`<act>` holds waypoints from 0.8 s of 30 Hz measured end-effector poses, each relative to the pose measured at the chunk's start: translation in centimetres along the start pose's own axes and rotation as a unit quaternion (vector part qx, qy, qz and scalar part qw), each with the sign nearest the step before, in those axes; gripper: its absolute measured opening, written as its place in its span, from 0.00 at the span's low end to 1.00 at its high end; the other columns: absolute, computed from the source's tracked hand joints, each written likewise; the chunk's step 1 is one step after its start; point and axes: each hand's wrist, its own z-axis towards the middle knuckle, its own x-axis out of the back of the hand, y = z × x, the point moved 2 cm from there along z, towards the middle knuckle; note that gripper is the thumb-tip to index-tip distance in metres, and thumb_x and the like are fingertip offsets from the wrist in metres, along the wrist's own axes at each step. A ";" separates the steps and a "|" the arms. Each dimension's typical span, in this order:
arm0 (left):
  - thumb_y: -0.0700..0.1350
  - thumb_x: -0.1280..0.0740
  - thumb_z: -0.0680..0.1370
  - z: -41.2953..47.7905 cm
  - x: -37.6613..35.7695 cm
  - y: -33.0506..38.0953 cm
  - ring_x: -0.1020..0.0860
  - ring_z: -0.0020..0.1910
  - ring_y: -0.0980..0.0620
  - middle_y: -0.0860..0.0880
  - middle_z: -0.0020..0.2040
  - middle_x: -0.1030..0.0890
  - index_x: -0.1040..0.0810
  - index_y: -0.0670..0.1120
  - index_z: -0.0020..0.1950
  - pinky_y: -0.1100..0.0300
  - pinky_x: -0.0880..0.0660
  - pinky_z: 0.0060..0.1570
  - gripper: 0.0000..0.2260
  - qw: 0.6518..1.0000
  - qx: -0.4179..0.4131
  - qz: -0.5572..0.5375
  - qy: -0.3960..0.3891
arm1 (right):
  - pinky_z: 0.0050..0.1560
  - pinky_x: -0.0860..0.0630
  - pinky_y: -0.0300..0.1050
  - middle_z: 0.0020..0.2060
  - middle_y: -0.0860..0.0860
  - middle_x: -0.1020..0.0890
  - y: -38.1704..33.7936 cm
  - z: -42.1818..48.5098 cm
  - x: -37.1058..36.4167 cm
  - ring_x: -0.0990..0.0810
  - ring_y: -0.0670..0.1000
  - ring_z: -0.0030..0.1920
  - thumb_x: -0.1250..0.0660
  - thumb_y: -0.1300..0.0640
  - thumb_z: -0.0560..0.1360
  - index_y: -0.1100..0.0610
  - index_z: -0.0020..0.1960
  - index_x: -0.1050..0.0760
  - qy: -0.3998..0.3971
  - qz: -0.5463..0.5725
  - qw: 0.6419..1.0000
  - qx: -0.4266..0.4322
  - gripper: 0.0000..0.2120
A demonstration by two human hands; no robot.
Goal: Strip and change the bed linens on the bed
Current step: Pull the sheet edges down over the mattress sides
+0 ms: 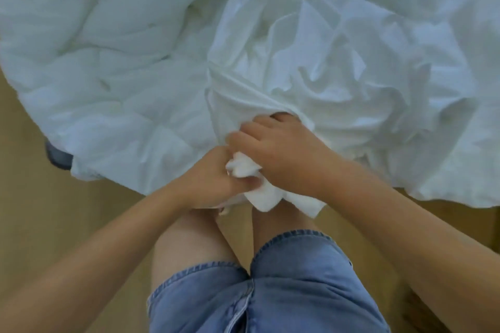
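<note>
- The quilted duvet [108, 67] lies puffed up across the bed. To its right, overlapping its edge, a thin, smooth white cover [365, 62] is heaped in sharp creases.
- At the duvet's near edge, both hands meet on one bunched corner [243, 169] of white cloth, which hangs just off the bed above the floor [67, 224].
- The left hand [213, 181] has its fingers clenched round the wad from below. The right hand [278, 157] lies over it with fingers [243, 138] curled into the cloth, its thumb side tucked under a fold of the cover.
- Whether the wad holds duvet and cover together or cover alone cannot be told.
- Handling, as a judgement:
  - The cover looks light, limp and somewhat slippery, so a pinch would likely slide and a full fistful at a corner or hem holds better.
  - The duvet looks bulky, soft and springy, likely awkward rather than heavy, and is best taken at its corners through the cover.
- A dark part [58, 158] peeks out below the duvet's left edge.
- Denim shorts [297, 292] show nearer than the duvet.
</note>
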 end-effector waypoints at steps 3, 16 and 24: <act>0.36 0.30 0.72 -0.4 0.7 0.3 0.18 0.42 0.60 0.57 0.40 0.16 0.19 0.51 0.43 0.69 0.24 0.40 0.09 0.986 0.009 -0.149 0.075 | 0.47 0.23 0.53 0.47 0.61 0.19 0.1 1.5 -0.2 0.20 0.61 0.48 0.26 0.67 0.62 0.63 0.50 0.20 0.181 -0.011 0.982 -0.056 0.17; 0.52 0.36 0.74 -0.9 1.5 0.8 0.18 0.52 0.49 0.48 0.51 0.16 0.20 0.49 0.55 0.60 0.22 0.45 0.14 0.960 0.082 -0.261 -0.064 | 0.57 0.24 0.47 0.55 0.48 0.27 -9.7 -2.0 -6.5 0.25 0.49 0.57 0.28 0.51 0.71 0.53 0.59 0.32 0.447 0.426 0.573 -0.539 0.21; 0.58 0.39 0.79 -1.7 0.7 3.0 0.24 0.47 0.73 0.71 0.45 0.21 0.27 0.64 0.52 0.78 0.29 0.42 0.04 0.978 0.016 0.038 -0.204 | 0.48 0.23 0.49 0.43 0.50 0.20 -9.8 -4.1 -6.7 0.21 0.49 0.46 0.35 0.60 0.77 0.57 0.47 0.24 0.515 0.427 0.550 -0.501 0.02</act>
